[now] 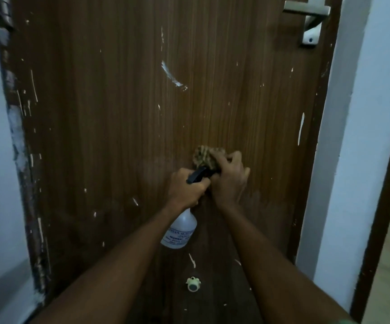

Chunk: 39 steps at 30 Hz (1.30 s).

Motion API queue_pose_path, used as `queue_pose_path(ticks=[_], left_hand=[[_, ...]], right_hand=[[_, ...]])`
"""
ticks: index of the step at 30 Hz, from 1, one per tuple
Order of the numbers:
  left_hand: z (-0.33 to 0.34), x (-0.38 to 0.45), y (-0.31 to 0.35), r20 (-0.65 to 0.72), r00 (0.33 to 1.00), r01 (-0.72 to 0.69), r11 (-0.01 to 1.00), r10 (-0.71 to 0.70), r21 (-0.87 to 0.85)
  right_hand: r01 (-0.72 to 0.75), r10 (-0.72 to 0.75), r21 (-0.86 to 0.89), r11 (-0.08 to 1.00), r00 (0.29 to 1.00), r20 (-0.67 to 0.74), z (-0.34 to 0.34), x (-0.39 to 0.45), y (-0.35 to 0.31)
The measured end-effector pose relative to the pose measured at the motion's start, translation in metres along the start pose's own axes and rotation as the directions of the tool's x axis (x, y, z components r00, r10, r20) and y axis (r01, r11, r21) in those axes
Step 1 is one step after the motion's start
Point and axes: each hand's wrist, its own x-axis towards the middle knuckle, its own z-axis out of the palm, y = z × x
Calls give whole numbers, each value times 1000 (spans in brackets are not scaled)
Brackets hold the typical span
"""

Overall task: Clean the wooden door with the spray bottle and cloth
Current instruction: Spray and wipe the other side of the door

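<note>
I see one spray bottle [179, 230] hanging nozzle-up in my left hand [187, 190], and one cloth [205, 157] pressed by my right hand [230, 181] on the wooden door [119, 113], lower middle.

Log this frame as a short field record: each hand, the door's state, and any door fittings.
left hand: grips spray bottle by its black trigger head
right hand: presses cloth against door
door: brown wood, white paint flecks and streaks
handle: metal lever, upper right
door stopper: small, pale, low on door
</note>
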Motion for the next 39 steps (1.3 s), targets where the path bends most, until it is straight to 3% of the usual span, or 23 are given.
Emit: queue_pose_path(ticks=[3,5,8,10,13,15,17,20,22,23,25,27,31,32,34,36,39], left_hand=[[-6,-1,-8,-46,998,-32,999,32,-4],[-18,-2,-13,-57,998,-26,999,25,-24],[-34,-4,-24,-84,996,-14,1000,13,-20],[-39,-8,-27,-94,995,-21,1000,22,10],[-46,-10,-37,-114,992,-38,995,49,94],[-53,-10,-41,-136,989,-34,992,51,125],[-61,-10,-45,-156,987,-12,990,34,138],[-67,-14,-51,-158,987,-21,990,44,142],[-68,-14,-57,-155,986,-31,987,56,156],[-67,-14,-61,-160,985,-35,986,62,165],[-64,-14,-66,-209,974,-43,979,85,197],[-67,-14,-71,-260,962,-28,980,80,197],[-90,-13,-66,-251,965,-28,985,71,172],[-96,-19,-63,-216,972,-51,980,93,192],[-106,-32,-61,-137,984,-69,955,112,287],[-116,-41,-62,-164,985,-4,946,61,324],[-125,-43,-58,-172,985,66,932,-4,357]], right_hand=[[-1,1,32,999,1000,-18,9,1,-10],[131,-132,23,991,989,73,17,-42,-4],[359,-350,-1,933,913,211,20,-86,8],[312,-305,-11,950,935,179,20,-59,-1],[54,-54,10,998,998,17,24,-9,-38],[-12,13,48,999,1000,-3,30,-10,-53],[109,-111,27,994,990,86,37,-44,-49],[371,-359,7,928,893,273,35,-90,-36],[261,-264,37,965,947,183,34,-58,-51],[114,-119,59,992,987,104,32,-35,-65],[-107,111,120,987,994,-22,30,2,-90],[-65,67,84,994,998,-19,39,-7,-96],[267,-268,32,963,949,164,56,-80,-68],[260,-262,38,965,942,208,59,-80,-67],[82,-95,73,994,975,200,53,-66,-82],[-76,49,164,984,985,164,38,-43,-102],[-100,75,205,974,989,125,23,-2,-105]])
